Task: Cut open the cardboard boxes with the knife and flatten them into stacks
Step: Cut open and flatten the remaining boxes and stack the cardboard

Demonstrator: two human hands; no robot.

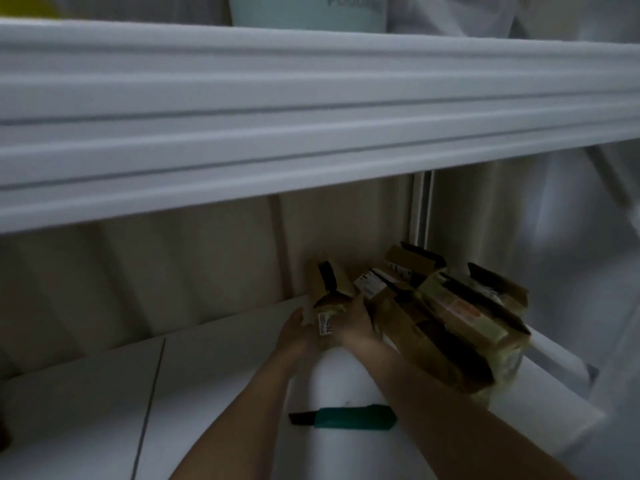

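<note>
A small cardboard box point(328, 299) with a white label and black tape stands at the back of the white surface point(225, 368). My left hand point(297, 332) holds its left side and my right hand point(353, 320) grips its right side. To the right lies a pile of several more cardboard boxes point(450, 317), some with open flaps. A knife point(343, 415) with a teal handle and dark blade lies flat on the surface between my forearms, untouched.
A thick white shelf edge point(311, 116) hangs overhead across the upper view. A beige wall point(173, 271) closes the back. A pale container point(304, 12) stands on the upper shelf. The scene is dim.
</note>
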